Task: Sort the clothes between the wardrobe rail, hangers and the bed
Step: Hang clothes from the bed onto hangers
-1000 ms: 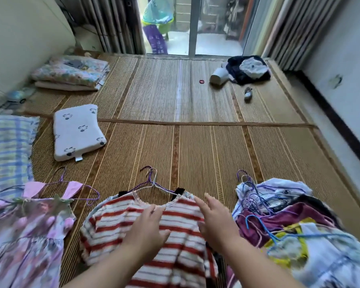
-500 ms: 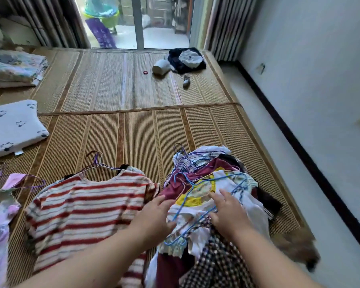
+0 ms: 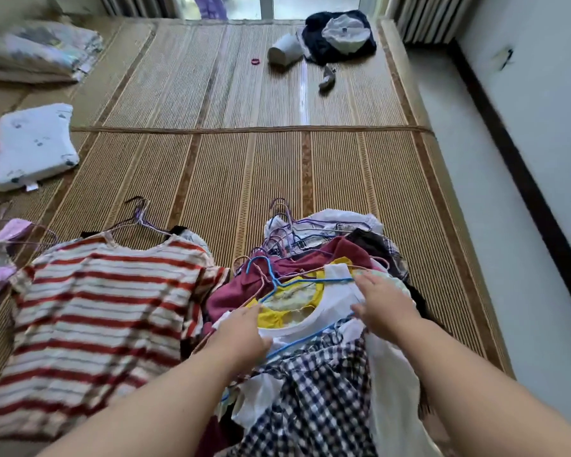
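The bed (image 3: 277, 166), covered in a woven mat, is carrying everything. The striped top (image 3: 96, 324) is lying flat along its near edge toward the left, with its hanger hook pointing away from the person. A second ago both hands were smoothing it. Now they are off it, so that piece is looking finished and laid out.

Just to its right, the pile (image 3: 327, 245) of hung clothes is sitting at the near edge toward the right corner, with its hooks bunching at the far side. The pillow (image 3: 33, 146) is lying by the left edge, well apart.

On top of the pile, the white top (image 3: 337, 291) with a yellow print is facing up, and it is likely becoming the next piece to sort.

The right hand (image 3: 383, 308) is lying on the white top's right shoulder with fingers spread apart and flat, gripping nothing visible. The left hand (image 3: 241, 338) is resting on the top's left side; whether its fingers are pinching cloth or wire, I cannot tell.

The blue hanger (image 3: 271, 278) is threading through that top's neck, running between the two hands.
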